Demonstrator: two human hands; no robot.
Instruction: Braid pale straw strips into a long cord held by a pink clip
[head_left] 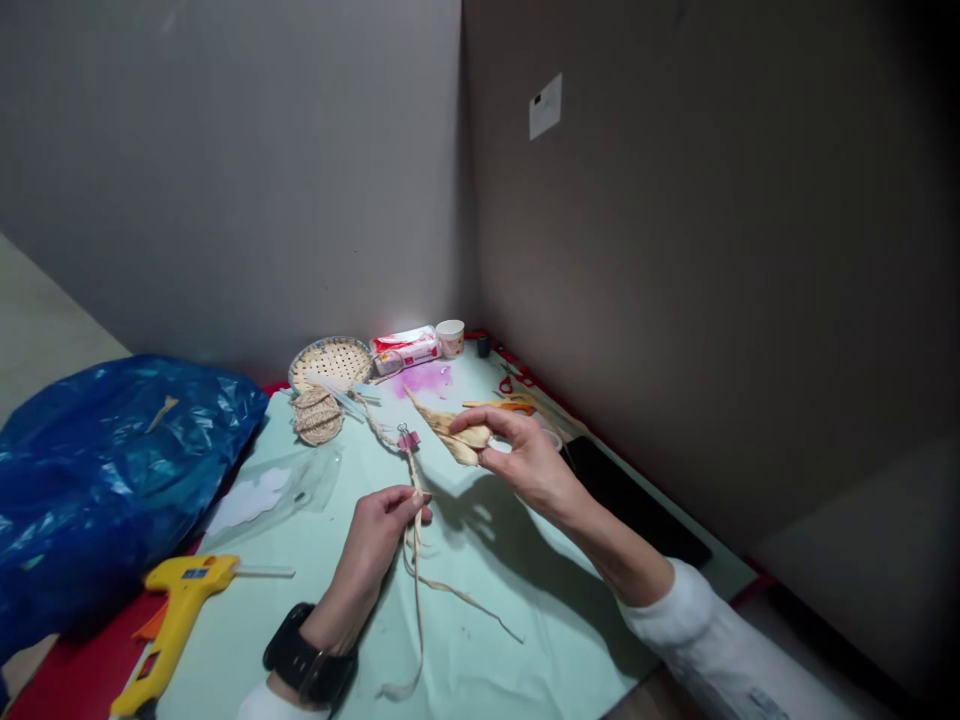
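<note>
My left hand (401, 512) pinches a braided cord of dried husk (413, 478) between thumb and fingers. Loose strands (469, 600) trail from below the pinch across the table toward me. Just above it, a pink binder clip (409, 440) grips the braid, which runs on up and left toward the basket. My right hand (525, 455) is closed on a piece of dried corn husk (442, 428), pale yellow and pointed at its far end. It is held above the table, right of the clip, apart from the braid.
A yellow glue gun (176, 620) and a blue plastic bag (112, 470) lie on the left. Farther back are a coiled braid piece (317, 415), woven basket (331, 362), tissue pack (406, 350) and paper cup (450, 338). Orange scissors (517, 405) and a black flat object (637, 500) lie right, along the wall.
</note>
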